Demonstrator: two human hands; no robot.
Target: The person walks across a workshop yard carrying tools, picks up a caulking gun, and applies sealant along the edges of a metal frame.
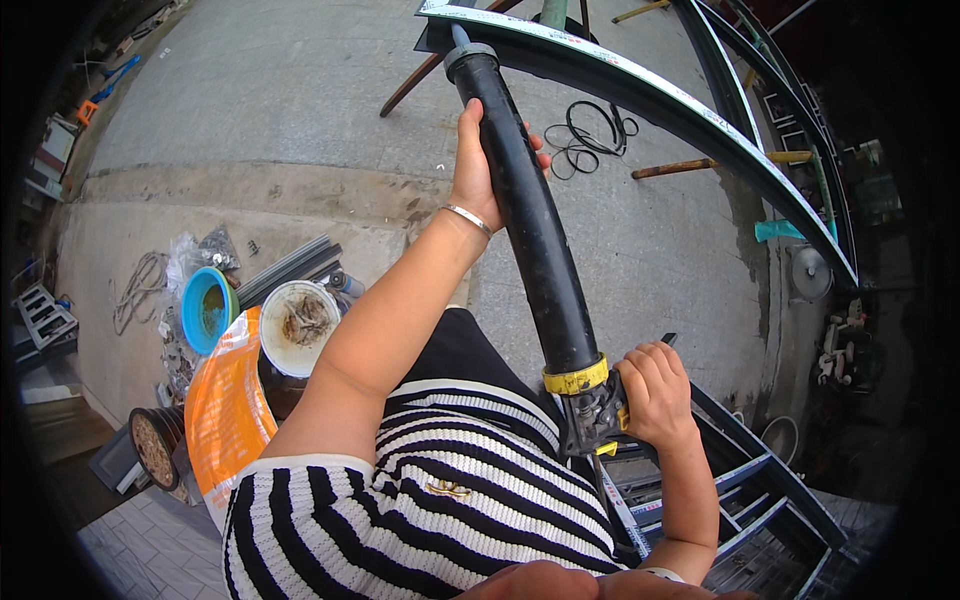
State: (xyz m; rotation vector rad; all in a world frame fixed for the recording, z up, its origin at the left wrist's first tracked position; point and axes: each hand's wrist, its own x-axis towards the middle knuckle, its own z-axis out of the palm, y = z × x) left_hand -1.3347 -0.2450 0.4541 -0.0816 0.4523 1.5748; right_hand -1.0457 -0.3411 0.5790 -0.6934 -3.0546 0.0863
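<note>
A long black caulking gun point(535, 225) with a yellow collar slants across the middle of the view. My left hand point(482, 165) is wrapped round its barrel near the front end. My right hand point(655, 390) grips the handle at the rear, just behind the yellow collar; part of the handle is hidden under the fingers. The gun's grey nozzle point(460, 36) reaches the corner of a dark metal frame point(600, 68) with a white film strip along its top. Whether the tip touches the frame, I cannot tell.
The frame rests on stands with wooden legs point(690, 168). A black cord point(590, 140) lies coiled on the concrete floor. At left are a blue basin point(207, 330), a white bucket point(290, 362), an orange sack point(225, 400) and grey profiles point(290, 270). More frames point(745, 470) lie at lower right.
</note>
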